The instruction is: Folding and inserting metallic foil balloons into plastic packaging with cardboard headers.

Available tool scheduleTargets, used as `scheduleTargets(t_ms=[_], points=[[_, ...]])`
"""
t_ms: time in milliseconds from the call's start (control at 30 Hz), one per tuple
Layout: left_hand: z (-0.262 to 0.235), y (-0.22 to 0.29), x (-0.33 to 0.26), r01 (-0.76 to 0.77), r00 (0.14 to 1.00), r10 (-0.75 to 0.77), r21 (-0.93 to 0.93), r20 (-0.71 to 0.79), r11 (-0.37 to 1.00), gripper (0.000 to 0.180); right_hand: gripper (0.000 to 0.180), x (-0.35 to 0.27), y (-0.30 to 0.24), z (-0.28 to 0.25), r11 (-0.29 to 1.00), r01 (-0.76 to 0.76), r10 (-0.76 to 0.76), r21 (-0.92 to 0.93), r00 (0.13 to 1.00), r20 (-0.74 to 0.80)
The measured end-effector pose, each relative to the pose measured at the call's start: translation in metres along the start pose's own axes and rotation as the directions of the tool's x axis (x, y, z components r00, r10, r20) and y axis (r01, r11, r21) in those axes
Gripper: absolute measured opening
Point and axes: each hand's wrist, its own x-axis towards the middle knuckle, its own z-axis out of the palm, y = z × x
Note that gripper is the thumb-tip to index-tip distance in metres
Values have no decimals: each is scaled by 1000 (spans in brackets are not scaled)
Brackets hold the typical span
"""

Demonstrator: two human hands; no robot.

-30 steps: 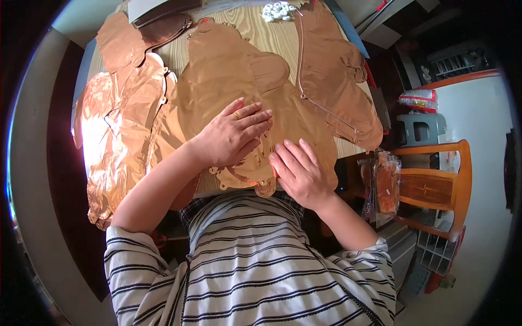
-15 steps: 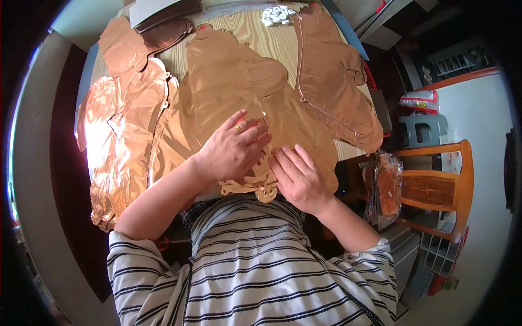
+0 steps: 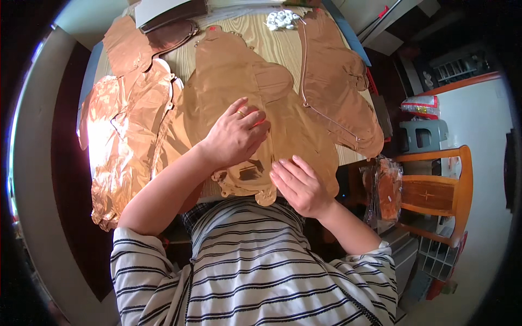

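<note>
While your striped sleeves fill the lower frame, both of your hands rest on the nearest copper-coloured foil balloon, which lies flat and uninflated on the wooden table, its scalloped lower edge hanging just past the table's near edge toward your body. Your right hand lies palm down with the fingers extended and together, pressing the balloon's lower right portion; it grips nothing. Your left hand is also laid flat, fingers slightly spread, a ring on one finger, pressing the balloon just above its lower lobe; no grasp is evident there either. A small red item shows at the fingertips of your left hand; what it is cannot be determined.

To your left, a crumpled foil balloon of the same colour sits touching the central one and overhangs the table's left side, catching strong glare. To your right, a third flat foil balloon lies beside the central one, its lower end reaching the table's right edge. Off the table on that side stands a wooden chair, with a clear bag of copper material just beside it.

At the far end of the table lie a cluster of small white pieces and a darker brown foil shape.
</note>
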Motion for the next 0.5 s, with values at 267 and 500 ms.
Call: scheduleTargets(t_ms=[267,500], points=[[-1,-8,-7,28,998,-40,-214,-54,976,30,40,27,19,-31,936,-88,50,341,992,117],[-30,-34,-20,210,959,-232,-142,-161,967,39,42,104,121,-12,704,-632,648,323,758,72]])
